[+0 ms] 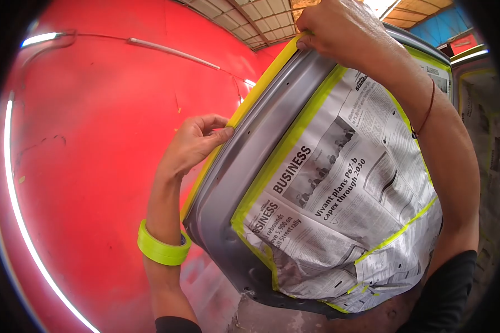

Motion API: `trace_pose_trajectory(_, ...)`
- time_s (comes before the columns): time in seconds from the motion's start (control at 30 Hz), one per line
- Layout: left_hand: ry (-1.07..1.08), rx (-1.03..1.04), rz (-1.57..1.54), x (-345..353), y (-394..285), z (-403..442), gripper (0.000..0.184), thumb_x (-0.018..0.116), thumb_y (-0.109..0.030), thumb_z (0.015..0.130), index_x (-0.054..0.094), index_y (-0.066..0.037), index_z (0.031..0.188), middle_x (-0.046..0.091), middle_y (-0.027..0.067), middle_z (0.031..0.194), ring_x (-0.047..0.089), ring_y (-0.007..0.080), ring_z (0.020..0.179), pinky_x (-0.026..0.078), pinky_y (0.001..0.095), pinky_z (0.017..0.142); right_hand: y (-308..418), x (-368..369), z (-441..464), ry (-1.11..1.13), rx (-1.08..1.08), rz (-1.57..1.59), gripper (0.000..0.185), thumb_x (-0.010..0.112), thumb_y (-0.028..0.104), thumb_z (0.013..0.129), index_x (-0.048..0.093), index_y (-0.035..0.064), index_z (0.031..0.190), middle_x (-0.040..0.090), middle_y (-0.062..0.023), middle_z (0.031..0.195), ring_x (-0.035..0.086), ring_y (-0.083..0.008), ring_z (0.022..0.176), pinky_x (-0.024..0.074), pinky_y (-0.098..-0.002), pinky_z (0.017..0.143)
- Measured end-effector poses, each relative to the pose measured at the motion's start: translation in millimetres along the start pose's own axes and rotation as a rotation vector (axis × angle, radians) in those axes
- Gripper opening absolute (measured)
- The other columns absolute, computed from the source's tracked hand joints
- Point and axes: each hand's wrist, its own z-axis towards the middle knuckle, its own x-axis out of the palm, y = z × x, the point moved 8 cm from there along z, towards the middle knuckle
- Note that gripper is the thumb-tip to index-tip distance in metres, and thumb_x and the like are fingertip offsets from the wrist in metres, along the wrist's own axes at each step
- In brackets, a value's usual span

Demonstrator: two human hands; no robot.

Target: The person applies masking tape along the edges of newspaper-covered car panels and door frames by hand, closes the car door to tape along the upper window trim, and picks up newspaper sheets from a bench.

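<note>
1. L hand (193,141): at the wall-side edge of the grey panel (250,152), lower than the other; thumb on the yellow strip (264,81), fingers bent round the edge, tips partly hidden, so can't tell if clamped.
2. R hand (339,28): up top, fingers curled, thumb tucked under, clamped on the strip's upper pt.
3. Yellow strip: runs along that edge, betw. & past both hands.
4. Panel: tilted, middle covered w/ newspaper (333,172), bordered by yellow-green tape (289,142); paper wrinkled nr. bottom.
5. Tape roll (155,250): same yellow-green, worn round L forearm.
6. Thin cord (431,94) on R wrist.
7. Bkgd: red wall (105,139) w/ lit tube (9,122).
</note>
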Motion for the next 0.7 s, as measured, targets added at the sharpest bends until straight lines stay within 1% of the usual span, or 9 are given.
trace_pose_trajectory(0.1, -0.030, 0.012, -0.054, 0, 5, -1, 0.027, 0.070, -0.018, 0.093, 0.069, 0.003, 0.110, 0.072, 0.0081, 0.100, 0.065, 0.0126, 0.090, 0.052, 0.0285, 0.084, 3, 1, -2, -0.003, -0.059, -0.046, 0.022, 0.067, 0.018, 0.079, 0.069, -0.0031, 0.074, 0.065, -0.0221, 0.067, 0.068, -0.0376, 0.069, 0.0550, -0.0449, 0.064)
trace_pose_trajectory(0.23, -0.043, 0.001, -0.116, -1, 7, 0, 0.031, 0.072, -0.017, 0.091, 0.068, 0.003, 0.115, 0.072, 0.0099, 0.103, 0.066, 0.0138, 0.094, 0.052, 0.0285, 0.087, 1, 2, -1, 0.021, -0.008, -0.073, 0.023, 0.067, 0.017, 0.080, 0.067, -0.0041, 0.070, 0.065, -0.0216, 0.066, 0.068, -0.0368, 0.068, 0.0548, -0.0449, 0.062)
trace_pose_trajectory(0.3, -0.039, -0.001, -0.101, 2, 2, -2, 0.035, 0.074, -0.017, 0.090, 0.067, 0.003, 0.118, 0.072, 0.0111, 0.105, 0.067, 0.0145, 0.097, 0.052, 0.0288, 0.088, 6, 2, 0, -0.034, -0.115, -0.066, 0.021, 0.066, 0.014, 0.080, 0.067, -0.0032, 0.068, 0.065, -0.0212, 0.066, 0.069, -0.0358, 0.068, 0.0548, -0.0448, 0.061)
trace_pose_trajectory(0.37, -0.231, -0.020, -0.046, -7, -6, -8, 0.045, 0.075, -0.019, 0.089, 0.063, 0.003, 0.125, 0.072, 0.0134, 0.109, 0.067, 0.0161, 0.101, 0.051, 0.0299, 0.092, 6, 2, 0, -0.046, -0.115, -0.091, 0.021, 0.066, 0.014, 0.080, 0.067, -0.0031, 0.068, 0.065, -0.0212, 0.066, 0.069, -0.0356, 0.068, 0.0550, -0.0447, 0.061)
trace_pose_trajectory(0.4, -0.230, -0.022, -0.046, -8, -2, -6, 0.045, 0.075, -0.019, 0.089, 0.063, 0.003, 0.125, 0.072, 0.0134, 0.109, 0.067, 0.0161, 0.101, 0.051, 0.0299, 0.092, 7, 2, 0, -0.059, -0.116, -0.119, 0.020, 0.066, 0.013, 0.080, 0.067, -0.0030, 0.068, 0.065, -0.0213, 0.066, 0.069, -0.0354, 0.068, 0.0552, -0.0447, 0.061)
trace_pose_trajectory(0.47, -0.102, 0.040, -0.063, -3, 1, 0, 0.052, 0.075, -0.019, 0.089, 0.059, 0.004, 0.132, 0.071, 0.0150, 0.113, 0.067, 0.0171, 0.102, 0.051, 0.0309, 0.094, 6, 2, 0, -0.035, -0.100, -0.116, 0.019, 0.066, 0.013, 0.080, 0.068, -0.0029, 0.070, 0.066, -0.0214, 0.067, 0.069, -0.0351, 0.069, 0.0556, -0.0443, 0.061)
trace_pose_trajectory(0.6, -0.065, 0.050, -0.039, 7, -11, 3, 0.049, 0.073, -0.017, 0.090, 0.058, 0.004, 0.132, 0.071, 0.0145, 0.113, 0.068, 0.0162, 0.100, 0.052, 0.0298, 0.092, 3, 7, -1, 0.091, 0.019, -0.139, 0.016, 0.067, 0.013, 0.080, 0.071, -0.0022, 0.077, 0.068, -0.0217, 0.071, 0.071, -0.0344, 0.072, 0.0571, -0.0436, 0.063)
trace_pose_trajectory(0.63, -0.062, 0.083, -0.096, 10, -12, 5, 0.047, 0.072, -0.018, 0.091, 0.059, 0.005, 0.131, 0.071, 0.0143, 0.113, 0.068, 0.0154, 0.099, 0.052, 0.0289, 0.091, 5, 6, -5, 0.093, 0.019, -0.139, 0.016, 0.067, 0.013, 0.080, 0.071, -0.0022, 0.077, 0.068, -0.0217, 0.071, 0.071, -0.0344, 0.072, 0.0571, -0.0436, 0.063)
trace_pose_trajectory(0.7, -0.059, 0.118, -0.152, 14, -14, 7, 0.046, 0.071, -0.018, 0.092, 0.059, 0.005, 0.130, 0.071, 0.0140, 0.112, 0.067, 0.0146, 0.099, 0.052, 0.0281, 0.089, 10, -7, -14, -0.034, 0.016, -0.080, 0.016, 0.065, 0.013, 0.081, 0.072, -0.0016, 0.081, 0.070, -0.0226, 0.077, 0.072, -0.0344, 0.075, 0.0578, -0.0438, 0.065)
